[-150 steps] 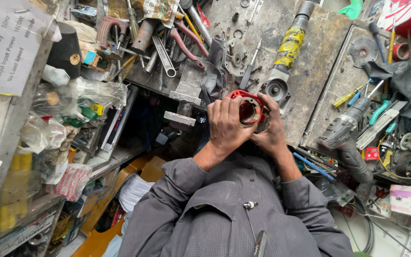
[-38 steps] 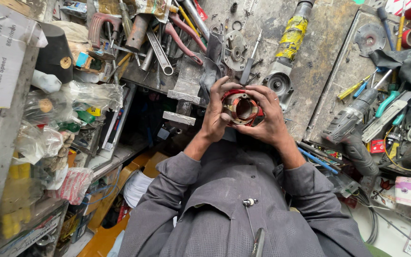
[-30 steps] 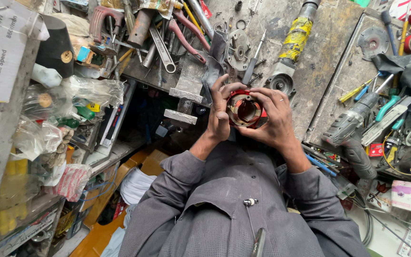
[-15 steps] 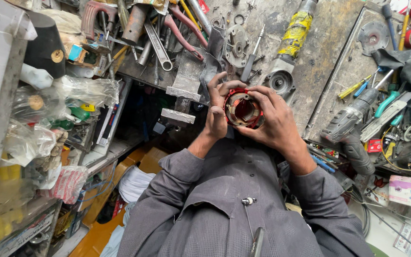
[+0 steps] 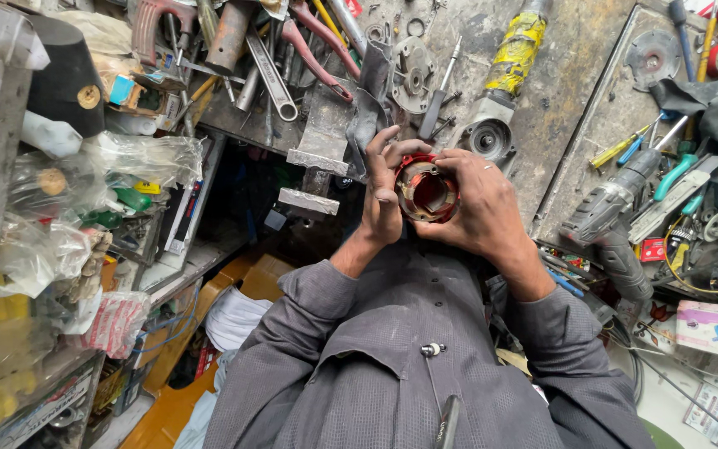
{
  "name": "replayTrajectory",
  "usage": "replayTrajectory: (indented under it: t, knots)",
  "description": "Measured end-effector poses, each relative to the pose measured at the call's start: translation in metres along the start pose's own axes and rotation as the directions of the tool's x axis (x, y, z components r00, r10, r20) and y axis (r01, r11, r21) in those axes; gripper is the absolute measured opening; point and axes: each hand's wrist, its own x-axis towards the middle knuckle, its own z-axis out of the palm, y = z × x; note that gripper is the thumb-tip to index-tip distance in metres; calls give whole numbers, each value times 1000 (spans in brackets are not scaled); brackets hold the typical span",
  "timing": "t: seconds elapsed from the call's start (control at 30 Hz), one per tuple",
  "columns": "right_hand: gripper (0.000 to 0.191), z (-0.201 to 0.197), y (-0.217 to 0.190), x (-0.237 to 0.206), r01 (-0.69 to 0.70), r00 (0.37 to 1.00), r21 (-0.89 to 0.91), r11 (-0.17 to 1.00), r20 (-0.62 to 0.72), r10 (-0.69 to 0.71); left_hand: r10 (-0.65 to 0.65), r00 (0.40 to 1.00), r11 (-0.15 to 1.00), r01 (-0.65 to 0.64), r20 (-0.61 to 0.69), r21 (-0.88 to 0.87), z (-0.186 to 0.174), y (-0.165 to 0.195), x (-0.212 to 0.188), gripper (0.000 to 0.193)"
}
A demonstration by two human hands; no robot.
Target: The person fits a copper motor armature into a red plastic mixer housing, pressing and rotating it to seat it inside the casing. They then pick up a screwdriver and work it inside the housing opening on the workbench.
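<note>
Just below the yellow tool point(image 5: 515, 51) on the bench point(image 5: 575, 75), both hands cupped a red stator point(image 5: 425, 190), a short ring-shaped motor part with copper-coloured windings showing inside its bore. It was held up in the air, clear of the bench, between the person's chest and the bench edge. The left hand point(image 5: 381, 195) was closed on the stator's left side, thumb across the front rim and fingers wrapped behind. The right hand point(image 5: 482, 204) was closed on its right side, fingers curled over the top and rim, so the part sat gripped between the two palms. Judging by its metal core and windings, the stator was probably heavy for its size and quite stiff, not something that would flex. The outer shell looked the safe place to hold; the windings and any thin leads inside looked fragile and best left untouched by fingertips. Grease on the bench clutter suggested the shell could be slippery, so a two-handed hold around the rim seemed sound. Right of the stator lay a grey drill point(image 5: 604, 224); left of it, wrenches point(image 5: 269, 71).
</note>
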Motion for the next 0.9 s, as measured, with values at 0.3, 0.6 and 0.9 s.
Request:
replayTrajectory:
  t: [0.3, 0.6, 0.9]
  knots:
    - [79, 1, 5, -2, 12, 1000, 21, 1000, 10, -12, -51, 998, 999, 51, -26, -9, 2, 1, 0, 74]
    - [80, 9, 12, -13, 35, 998, 96, 995, -58, -29, 1, 999, 1000, 0, 32, -28, 1, 6, -5, 72]
    - [79, 4, 12, -16, 7, 999, 27, 1000, -37, -6, 93, 995, 995, -94, 33, 32, 13, 0, -6, 84]
